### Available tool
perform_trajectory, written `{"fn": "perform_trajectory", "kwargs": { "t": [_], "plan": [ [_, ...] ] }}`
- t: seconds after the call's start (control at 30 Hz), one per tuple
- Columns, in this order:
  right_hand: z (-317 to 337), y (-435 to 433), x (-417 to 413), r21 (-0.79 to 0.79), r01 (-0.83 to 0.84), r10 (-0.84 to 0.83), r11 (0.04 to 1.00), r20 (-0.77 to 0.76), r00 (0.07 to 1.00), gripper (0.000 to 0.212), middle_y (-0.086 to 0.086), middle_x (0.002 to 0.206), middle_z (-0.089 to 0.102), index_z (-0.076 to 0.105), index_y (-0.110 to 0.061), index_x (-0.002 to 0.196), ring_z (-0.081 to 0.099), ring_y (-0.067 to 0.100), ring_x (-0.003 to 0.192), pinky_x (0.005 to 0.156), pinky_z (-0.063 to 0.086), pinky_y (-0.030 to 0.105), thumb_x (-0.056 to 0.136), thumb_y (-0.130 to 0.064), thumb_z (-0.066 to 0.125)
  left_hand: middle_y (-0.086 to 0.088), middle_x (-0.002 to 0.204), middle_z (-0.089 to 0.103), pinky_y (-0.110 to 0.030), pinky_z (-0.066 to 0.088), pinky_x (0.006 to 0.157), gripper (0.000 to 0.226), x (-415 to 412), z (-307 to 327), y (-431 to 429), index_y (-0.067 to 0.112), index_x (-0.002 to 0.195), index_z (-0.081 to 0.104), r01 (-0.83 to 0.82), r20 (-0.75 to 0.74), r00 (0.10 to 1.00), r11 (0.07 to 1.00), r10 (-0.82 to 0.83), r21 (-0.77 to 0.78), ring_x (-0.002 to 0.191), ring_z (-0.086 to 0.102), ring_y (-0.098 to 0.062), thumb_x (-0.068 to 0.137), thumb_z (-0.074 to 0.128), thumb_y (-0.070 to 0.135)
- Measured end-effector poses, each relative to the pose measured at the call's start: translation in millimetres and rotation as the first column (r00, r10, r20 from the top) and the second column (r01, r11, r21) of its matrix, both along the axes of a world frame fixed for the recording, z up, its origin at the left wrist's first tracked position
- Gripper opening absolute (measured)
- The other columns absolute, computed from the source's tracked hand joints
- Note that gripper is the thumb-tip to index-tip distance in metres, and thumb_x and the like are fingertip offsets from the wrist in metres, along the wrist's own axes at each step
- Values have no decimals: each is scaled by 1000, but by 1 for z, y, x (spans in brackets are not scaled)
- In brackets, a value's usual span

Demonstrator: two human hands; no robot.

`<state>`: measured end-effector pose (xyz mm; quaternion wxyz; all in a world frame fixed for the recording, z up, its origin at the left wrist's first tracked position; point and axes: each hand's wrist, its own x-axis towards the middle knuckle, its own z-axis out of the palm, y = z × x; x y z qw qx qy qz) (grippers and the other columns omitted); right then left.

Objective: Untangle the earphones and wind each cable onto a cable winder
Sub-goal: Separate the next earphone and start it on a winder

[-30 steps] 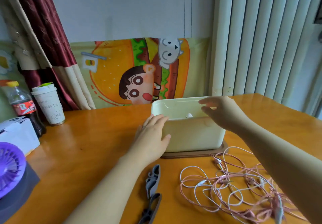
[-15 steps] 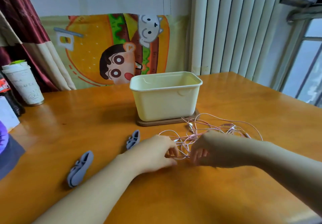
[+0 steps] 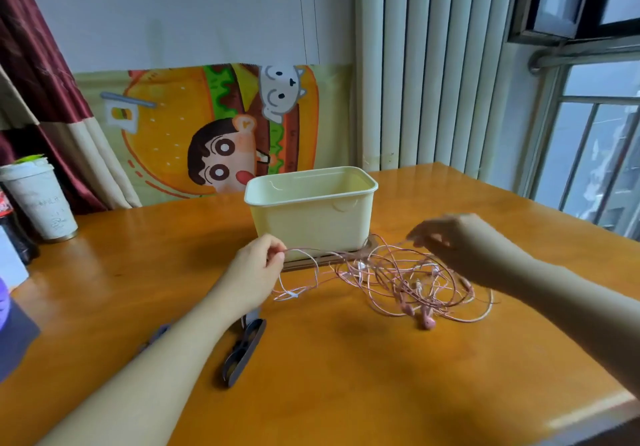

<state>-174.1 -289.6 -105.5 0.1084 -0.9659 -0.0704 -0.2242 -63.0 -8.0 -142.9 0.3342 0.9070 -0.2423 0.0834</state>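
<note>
earphones (image 3: 408, 282): thin pink cables in one loose tangle, just in front of the cream box (image 3: 311, 223), toward its right | one strand raised taut along the box's base | pink earbuds (image 3: 427, 321) on the tangle's near edge | cable winder (image 3: 244, 352): dark grey, flat, front-left of the box | second winder (image 3: 156, 336): farther left, mostly hidden

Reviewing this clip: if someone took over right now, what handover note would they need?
Left hand: pinches a strand drawn leftward from the earphone tangle.
Right hand: blurred, seems to pinch strands lifted at the tangle's right.
Tangle lies on the table before the cream box; one cable winder beside the left forearm, a second winder partly under it.
Done: nothing wound. Left: separate the cables, wind each.
</note>
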Motion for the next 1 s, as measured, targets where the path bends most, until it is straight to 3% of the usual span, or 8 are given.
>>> {"fn": "perform_trajectory", "kwargs": {
  "t": [0.23,0.37,0.57,0.63,0.73,0.83,0.9,1.0],
  "plan": [
    [58,-7,20,551,56,-95,833,43,995,25,-5,63,50,67,-11,103,51,15,56,58,48,29,99,-23,46,5,86,54,-18,33,52,12,17,-2,3,16,105,55,-175,-42,984,984,175,7,69,48,-8,101,44,15],
    [102,-1,29,698,54,-142,714,68,988,32,-4,58,38,70,-11,101,35,12,53,54,34,26,94,-37,54,7,89,55,-15,37,57,10,23,-12,7,19,102,57,-184,-69,979,977,192,110,77,51,-7,100,48,16],
    [156,21,34,477,87,-134,875,65,989,49,19,87,65,66,0,87,62,33,83,69,51,34,83,-49,64,10,106,59,-21,44,85,16,19,21,-24,25,109,60,11,-130,991,988,9,157,99,55,-7,99,52,16],
    [159,35,35,420,69,-91,905,33,995,44,14,95,68,68,-2,94,64,26,89,74,55,36,80,-44,70,10,108,59,-16,40,84,18,16,45,-35,25,112,61,35,-52,998,999,-35,-7,106,54,-8,99,52,17],
    [156,53,36,362,-2,11,932,-24,1000,21,-1,89,67,69,-13,93,59,5,75,54,47,13,80,-29,73,14,112,62,-21,41,96,28,1,92,-51,30,116,58,195,35,980,893,-198,-406,115,56,-9,91,63,39],
    [155,64,38,370,-76,91,926,-23,996,16,-12,77,58,70,-14,98,51,-5,62,41,32,1,82,-17,70,15,107,65,-11,42,88,37,-25,123,-70,27,114,57,355,-115,888,822,-445,-444,104,59,2,84,69,45],
    [154,61,40,389,-92,82,916,44,996,19,-14,71,51,69,-12,101,49,-8,50,39,31,2,84,-6,63,11,87,66,-3,42,70,8,-31,127,-79,20,102,62,355,-150,893,868,-425,-349,80,64,7,95,60,25],
    [144,37,46,422,-3,-93,907,207,974,26,-11,68,50,69,-9,103,43,-2,50,38,32,6,87,4,52,5,66,64,-24,51,79,23,-14,121,-69,25,85,63,115,-93,982,913,-163,-391,70,67,-14,100,47,19]
  ]
}}
